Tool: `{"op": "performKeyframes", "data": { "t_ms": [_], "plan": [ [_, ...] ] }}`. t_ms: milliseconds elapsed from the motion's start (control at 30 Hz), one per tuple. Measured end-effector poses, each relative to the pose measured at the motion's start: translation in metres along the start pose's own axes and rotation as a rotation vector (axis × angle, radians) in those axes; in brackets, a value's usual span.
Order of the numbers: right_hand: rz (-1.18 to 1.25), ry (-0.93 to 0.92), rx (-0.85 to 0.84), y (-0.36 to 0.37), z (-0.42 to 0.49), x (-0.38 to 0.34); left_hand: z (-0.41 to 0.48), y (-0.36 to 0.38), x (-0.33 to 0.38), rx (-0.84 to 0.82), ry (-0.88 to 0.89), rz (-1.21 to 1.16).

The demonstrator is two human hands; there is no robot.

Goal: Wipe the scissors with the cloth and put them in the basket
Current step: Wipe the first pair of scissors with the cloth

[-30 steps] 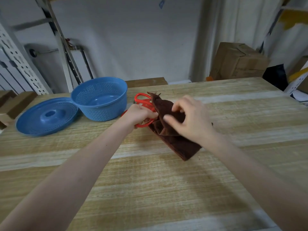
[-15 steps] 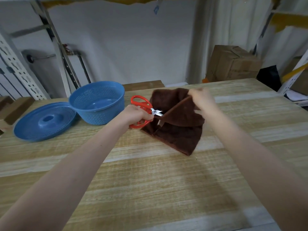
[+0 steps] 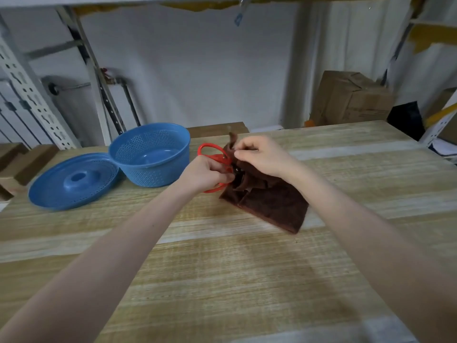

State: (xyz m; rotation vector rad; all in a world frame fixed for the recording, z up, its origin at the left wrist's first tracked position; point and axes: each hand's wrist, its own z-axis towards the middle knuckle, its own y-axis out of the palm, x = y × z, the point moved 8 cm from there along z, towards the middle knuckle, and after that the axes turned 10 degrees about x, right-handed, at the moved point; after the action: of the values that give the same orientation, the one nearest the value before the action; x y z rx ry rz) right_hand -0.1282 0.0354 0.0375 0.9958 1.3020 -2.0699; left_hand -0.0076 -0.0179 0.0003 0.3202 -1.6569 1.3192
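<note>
Gripping the red handles, the left hand (image 3: pixel 207 173) has its fingers curled tight round the scissors (image 3: pixel 218 158), so only the upper loop, standing clear above the knuckles, and a curve of the lower one under the palm show. Both loops are bright orange-red plastic, smooth and rounded. The blades point toward three o'clock and are buried in the cloth (image 3: pixel 269 201), so their edges and whether they are parted cannot be told. The scissors are held just above the table (image 3: pixel 222 280), a little beyond its middle. The right hand (image 3: pixel 259 155) meets them from three o'clock, thumb and fingertips pinching a bunched fold of cloth over the blade end, with one corner of fabric poking up at twelve o'clock of the knuckles. The cloth is dark brown and plush; its loose part hangs down from the pinch and spreads flat on the wood toward five o'clock, folded to a straight edge. Just beside the handles at nine o'clock stands the basket (image 3: pixel 153 177), a round blue plastic bowl with perforated walls, upright. Touching it at its own eight o'clock lies a blue perforated lid (image 3: pixel 74 179) with a raised hub. The table is pale, striped wood. Behind its far edge, at one o'clock, sits a brown cardboard box (image 3: pixel 351 100), and at ten o'clock rises a slotted metal rack post (image 3: pixel 32 95).
</note>
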Motion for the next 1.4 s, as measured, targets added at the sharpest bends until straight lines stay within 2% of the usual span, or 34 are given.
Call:
{"op": "performKeyframes", "data": {
  "t_ms": [100,200,333,500,767,833,933,1000,1200,1400],
  "plan": [
    [0.048,0.059,-0.058,-0.001,-0.005,0.01,-0.002,-0.002,-0.004,0.023,0.004,-0.011],
    [-0.089,-0.004,-0.016,0.0,-0.006,0.014,-0.002,0.001,0.003,0.044,0.052,0.029],
    [-0.279,-0.033,-0.091,0.0,-0.004,0.017,0.0,0.004,0.008,0.051,0.097,0.066],
    [-0.341,-0.045,-0.153,0.005,-0.004,0.017,-0.002,0.009,0.014,0.01,0.163,0.111],
    [-0.196,0.135,-0.229,0.006,-0.012,0.034,-0.009,0.017,0.017,-0.194,0.121,0.06],
    [-0.151,0.17,-0.19,0.004,-0.01,0.036,-0.004,0.016,0.019,-0.131,0.137,0.092],
    [-0.116,0.226,-0.14,0.001,-0.006,0.04,0.0,0.008,0.023,0.051,0.21,0.146],
    [-0.1,0.242,-0.147,0.001,-0.005,0.041,-0.003,0.008,0.025,0.082,0.278,0.125],
    [0.036,0.306,-0.177,-0.001,-0.012,0.05,-0.004,0.012,0.023,-0.018,0.303,0.125],
    [-0.027,0.253,-0.094,0.0,-0.014,0.045,-0.002,0.014,0.02,-0.088,0.275,0.111]
  ]
}}
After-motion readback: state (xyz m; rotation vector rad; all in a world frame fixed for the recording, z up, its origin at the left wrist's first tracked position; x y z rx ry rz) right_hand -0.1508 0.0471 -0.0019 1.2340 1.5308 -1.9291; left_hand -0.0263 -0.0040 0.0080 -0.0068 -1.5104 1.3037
